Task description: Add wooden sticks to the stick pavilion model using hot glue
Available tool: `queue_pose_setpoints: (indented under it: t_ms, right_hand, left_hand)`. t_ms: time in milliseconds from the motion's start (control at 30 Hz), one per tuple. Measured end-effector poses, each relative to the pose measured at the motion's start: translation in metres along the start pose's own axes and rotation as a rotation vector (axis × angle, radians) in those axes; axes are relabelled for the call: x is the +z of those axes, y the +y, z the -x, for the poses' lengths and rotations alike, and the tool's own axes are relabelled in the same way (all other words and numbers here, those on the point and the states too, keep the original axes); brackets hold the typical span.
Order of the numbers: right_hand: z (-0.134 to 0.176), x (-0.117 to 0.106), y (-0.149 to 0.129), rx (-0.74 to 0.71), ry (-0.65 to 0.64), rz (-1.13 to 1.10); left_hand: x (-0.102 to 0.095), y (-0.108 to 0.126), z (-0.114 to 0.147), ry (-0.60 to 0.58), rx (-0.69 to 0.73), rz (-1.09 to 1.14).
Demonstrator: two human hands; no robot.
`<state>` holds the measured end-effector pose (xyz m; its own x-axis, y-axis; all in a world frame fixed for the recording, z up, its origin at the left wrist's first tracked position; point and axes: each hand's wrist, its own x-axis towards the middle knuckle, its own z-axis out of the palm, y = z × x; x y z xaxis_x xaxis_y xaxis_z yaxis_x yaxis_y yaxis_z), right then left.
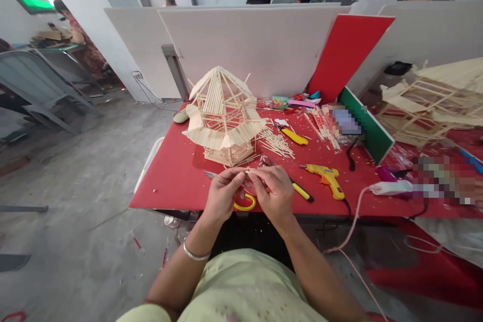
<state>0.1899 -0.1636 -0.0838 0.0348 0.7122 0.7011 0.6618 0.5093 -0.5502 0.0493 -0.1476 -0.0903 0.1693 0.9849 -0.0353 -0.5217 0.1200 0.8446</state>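
A: Status on your grip?
B: Both hands together, lower middle of the frame. Your left hand (222, 193) and right hand (274, 193) pinch a short pale wooden stick (247, 171) between the fingertips. Hands partly hide it; full length can't be told.
A: Anything under them?
B: Yellow-handled scissors (246, 205), partly covered by your hands, near the front edge of the red tabletop (169, 181).
A: Where's the main build?
B: The stick pavilion model (222, 133) stands upright at centre, just beyond your hands. Peaked roof on top, flared lower eaves round it, open framework between. Your fingers are apart from it.
A: Stock?
B: Loose sticks (278, 143) in a scattered heap, right of the model. Yellow-handled pliers (294, 135) lie just beyond them.
A: Other tools near you?
B: Yellow hot glue gun (328, 178) on its side, right of centre, nozzle pointing left. Black-and-yellow tool handle (303, 191) sits between it and your right hand; its head is partly hidden, type unclear.
A: Right side of the frame?
B: Green board (368, 128) on edge, second stick model (433, 98) beyond it, white power strip (390, 188) nearer you.
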Motion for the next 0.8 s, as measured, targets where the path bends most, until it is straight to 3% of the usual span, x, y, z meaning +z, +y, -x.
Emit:
queue_pose_setpoints:
  t_ms: [267,400,500,567,633,733,800]
  right_hand:
    - [0.014,-0.009,0.007,0.028,0.049,0.036]
    - [0.017,-0.021,0.01,-0.017,-0.047,0.015]
    - [0.015,-0.039,0.025,0.03,-0.082,0.042]
    - [0.014,-0.056,0.045,0.139,-0.037,0.191]
    - [0.016,-0.076,0.072,0.313,0.02,0.476]
    - [0.023,-0.1,0.115,0.72,-0.178,0.881]
    - [0.03,-0.108,0.138,0.803,-0.231,0.91]
  left_hand:
    - [0.022,-0.019,0.002,0.071,-0.012,0.04]
    - [0.031,-0.017,0.002,0.032,-0.035,0.057]
    - [0.039,-0.018,0.0,0.001,-0.044,0.085]
    - [0.044,-0.018,-0.002,-0.011,-0.068,0.113]
    - [0.046,-0.018,-0.005,-0.011,-0.095,0.13]
    - [0.043,-0.013,-0.01,0.019,-0.097,0.146]
    - [0.039,-0.005,-0.014,0.044,-0.08,0.175]
